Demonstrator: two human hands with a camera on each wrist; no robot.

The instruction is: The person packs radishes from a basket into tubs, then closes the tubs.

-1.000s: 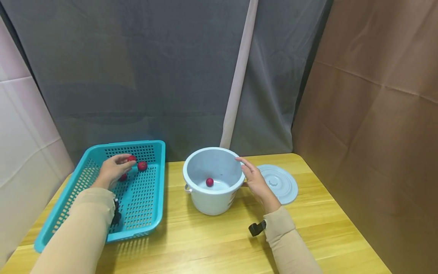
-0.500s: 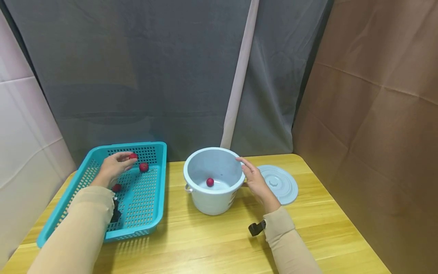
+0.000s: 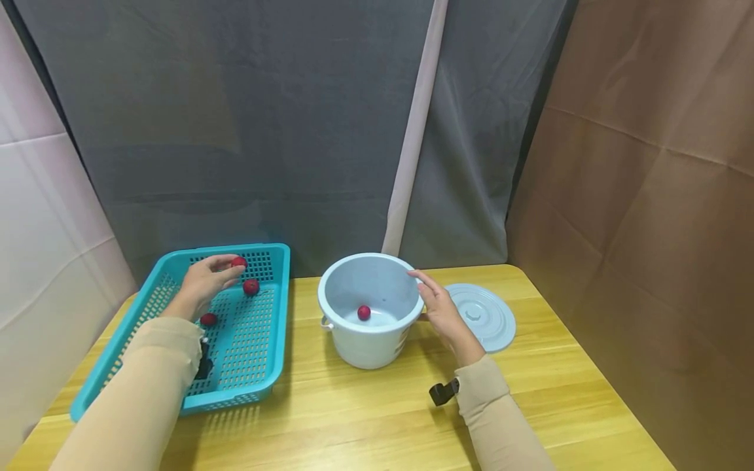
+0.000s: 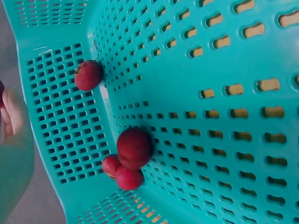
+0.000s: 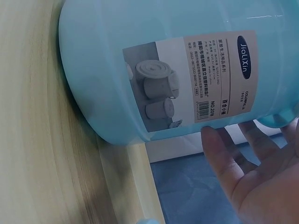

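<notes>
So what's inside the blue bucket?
One small red fruit lies on the floor of the bucket. The near wall hides part of the floor, so anything there can't be seen.

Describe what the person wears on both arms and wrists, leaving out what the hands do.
Both arms are covered by long, plain beige sleeves that end at the wrists. The left hand and right hand are bare, without gloves. A small black device is strapped at the right wrist, another at the left.
</notes>
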